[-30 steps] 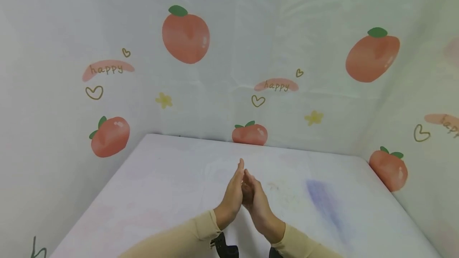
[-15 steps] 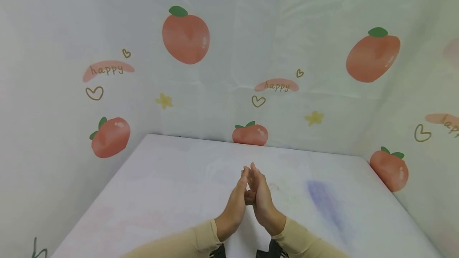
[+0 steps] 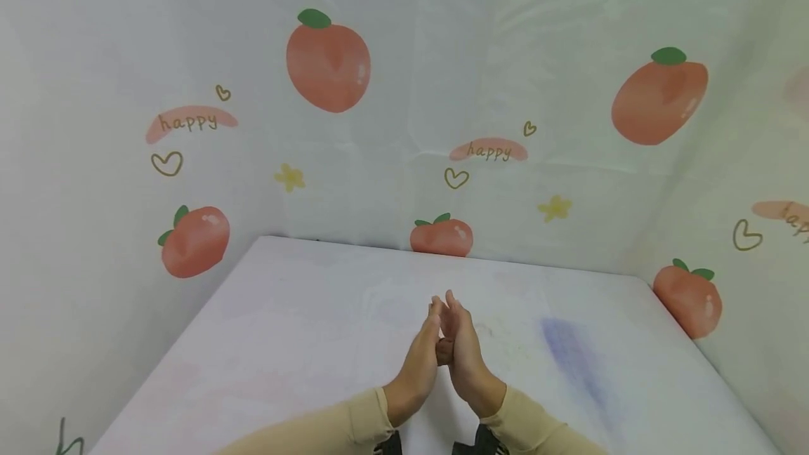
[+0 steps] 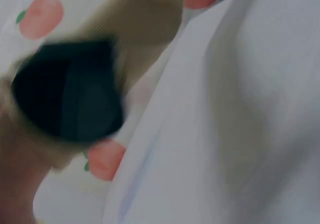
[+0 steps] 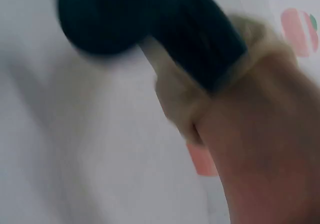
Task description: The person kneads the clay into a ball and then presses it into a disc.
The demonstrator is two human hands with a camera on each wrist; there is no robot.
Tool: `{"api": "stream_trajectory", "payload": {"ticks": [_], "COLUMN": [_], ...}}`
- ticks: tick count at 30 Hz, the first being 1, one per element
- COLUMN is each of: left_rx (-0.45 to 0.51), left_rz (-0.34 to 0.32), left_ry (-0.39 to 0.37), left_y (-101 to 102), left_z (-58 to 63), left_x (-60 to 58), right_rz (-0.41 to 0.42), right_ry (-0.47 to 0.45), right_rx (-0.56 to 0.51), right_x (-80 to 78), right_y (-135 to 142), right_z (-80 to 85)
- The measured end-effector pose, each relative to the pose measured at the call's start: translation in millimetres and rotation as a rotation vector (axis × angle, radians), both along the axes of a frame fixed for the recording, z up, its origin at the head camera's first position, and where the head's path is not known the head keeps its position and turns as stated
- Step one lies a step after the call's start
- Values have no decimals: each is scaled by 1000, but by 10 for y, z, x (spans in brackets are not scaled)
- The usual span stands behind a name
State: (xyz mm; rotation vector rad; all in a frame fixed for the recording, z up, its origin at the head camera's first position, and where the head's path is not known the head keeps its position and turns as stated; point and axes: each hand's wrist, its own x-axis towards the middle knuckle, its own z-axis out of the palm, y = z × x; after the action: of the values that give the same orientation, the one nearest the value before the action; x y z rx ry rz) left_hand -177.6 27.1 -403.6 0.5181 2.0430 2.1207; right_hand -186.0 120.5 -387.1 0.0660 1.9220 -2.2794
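In the head view, my left hand (image 3: 418, 364) and right hand (image 3: 468, 357) are raised palm to palm over the white tabletop (image 3: 303, 314). Both have extended fingers, which point away from me. Between the palms shows a small rounded brownish lump (image 3: 445, 352), mostly covered by the hands. Whether it is a separate thing or part of a hand I cannot tell. The left wrist view catches a blurred wrist and a dark strap device (image 4: 70, 92). A similar dark device (image 5: 195, 39) lies across the sleeve in the right wrist view.
A white curtain (image 3: 392, 76) printed with peaches, hearts and "happy" stands behind the table and along its sides. A bluish-purple smudge (image 3: 571, 357) marks the tabletop right of the hands. Shadows of the arms fall on the surface below.
The palms have slid against each other: the left hand has come back towards me, while the right has gone slightly forward. Both have shifted a little to the right.
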Motion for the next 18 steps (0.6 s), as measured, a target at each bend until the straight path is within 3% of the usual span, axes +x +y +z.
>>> {"api": "stream_trajectory", "payload": {"ticks": [3, 5, 9, 11, 13, 16, 18], "left_rx": [31, 44, 12, 18, 37, 49, 25], "left_rz": [63, 63, -43, -50, -14, 98, 111], "left_ry": [-55, -64, -46, -54, -58, -56, -48], "left_y": [-18, -17, 22, 39, 35, 4, -13], "left_z": [29, 34, 3, -16, -26, -20, -20], "left_x": [-81, -86, 33, 64, 20, -111, -153], "right_rz": [32, 26, -3, -18, -18, 24, 36], "right_ry": [16, 18, 43, 46, 41, 26, 17], "right_rx": [39, 28, 4, 13, 21, 42, 38], "right_x": [73, 88, 33, 8, 16, 78, 107], "right_y": [-33, -42, -2, 1, -22, -80, -101], "right_z": [-6, -11, 11, 16, 0, -60, -94]}}
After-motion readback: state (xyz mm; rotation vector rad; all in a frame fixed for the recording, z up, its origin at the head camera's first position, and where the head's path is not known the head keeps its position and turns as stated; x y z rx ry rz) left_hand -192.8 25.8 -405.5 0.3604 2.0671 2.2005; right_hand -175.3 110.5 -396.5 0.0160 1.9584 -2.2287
